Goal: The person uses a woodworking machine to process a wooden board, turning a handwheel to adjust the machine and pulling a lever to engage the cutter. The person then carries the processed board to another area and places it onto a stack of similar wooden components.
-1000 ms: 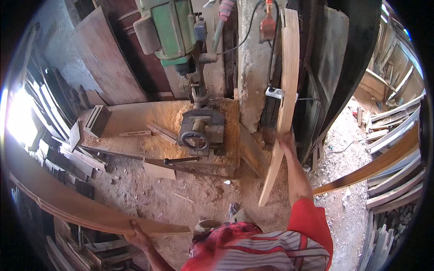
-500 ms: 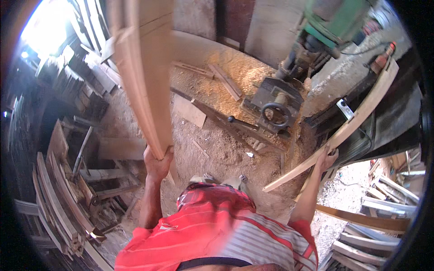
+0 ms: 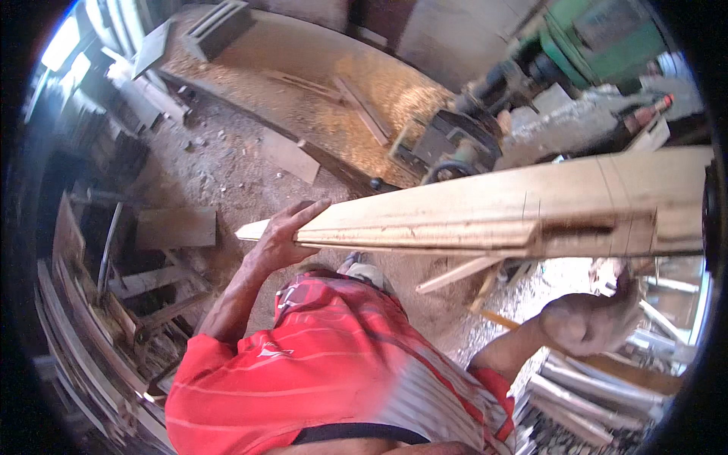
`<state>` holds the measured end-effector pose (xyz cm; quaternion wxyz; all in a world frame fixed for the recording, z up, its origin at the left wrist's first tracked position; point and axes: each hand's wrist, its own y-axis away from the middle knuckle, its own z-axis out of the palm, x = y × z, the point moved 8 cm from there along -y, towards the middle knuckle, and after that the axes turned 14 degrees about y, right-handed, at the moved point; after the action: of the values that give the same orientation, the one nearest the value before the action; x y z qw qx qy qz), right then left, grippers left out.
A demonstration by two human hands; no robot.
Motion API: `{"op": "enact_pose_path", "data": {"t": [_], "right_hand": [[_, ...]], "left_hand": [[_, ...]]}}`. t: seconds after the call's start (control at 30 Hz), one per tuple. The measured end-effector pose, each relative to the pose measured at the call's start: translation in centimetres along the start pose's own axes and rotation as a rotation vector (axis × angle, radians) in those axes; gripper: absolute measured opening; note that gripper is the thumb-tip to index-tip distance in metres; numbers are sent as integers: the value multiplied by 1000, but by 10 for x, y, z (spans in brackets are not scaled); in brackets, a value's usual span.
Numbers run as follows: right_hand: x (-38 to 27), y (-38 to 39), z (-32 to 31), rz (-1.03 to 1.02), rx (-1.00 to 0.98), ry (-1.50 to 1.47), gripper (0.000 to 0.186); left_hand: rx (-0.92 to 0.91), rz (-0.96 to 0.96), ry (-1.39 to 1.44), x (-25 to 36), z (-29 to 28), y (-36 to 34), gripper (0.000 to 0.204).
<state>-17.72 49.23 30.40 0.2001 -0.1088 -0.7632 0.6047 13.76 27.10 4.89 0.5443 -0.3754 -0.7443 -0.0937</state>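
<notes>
A long pale wooden plank (image 3: 455, 205) lies crosswise in front of me, its narrow end to the left. Pencil lines cross its right part, where a dark slot is cut near the lower edge. My left hand (image 3: 282, 236) is closed round the plank near its narrow end, fingers over the top face. Blurred by motion, my right hand (image 3: 599, 315) is just below the plank's wide right end. Its fingers are smeared, and whether it touches the plank is unclear. Behind the plank, a lighter wooden strip (image 3: 464, 273) is mostly hidden.
A green machine (image 3: 599, 38) with a dark vise and handwheel (image 3: 447, 171) stands at the far right. Sawdust and offcuts (image 3: 364, 110) cover the floor beyond a low beam. Stacked wooden pieces lie at the left (image 3: 91, 356) and lower right (image 3: 584, 409).
The plank in my left hand has swung from upright to crosswise, its far end now at the right. My right hand has let go of the light strip and moved to the plank's wide end.
</notes>
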Motion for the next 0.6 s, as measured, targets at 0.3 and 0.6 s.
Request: {"op": "enact_pose_path", "data": {"t": [0.3, 0.6], "right_hand": [[-33, 1, -12, -215, 269, 217, 82], [-89, -17, 25, -301, 11, 593, 82]], "left_hand": [[-319, -19, 18, -12, 2, -28, 79], [-490, 237, -151, -5, -92, -83, 72]]}}
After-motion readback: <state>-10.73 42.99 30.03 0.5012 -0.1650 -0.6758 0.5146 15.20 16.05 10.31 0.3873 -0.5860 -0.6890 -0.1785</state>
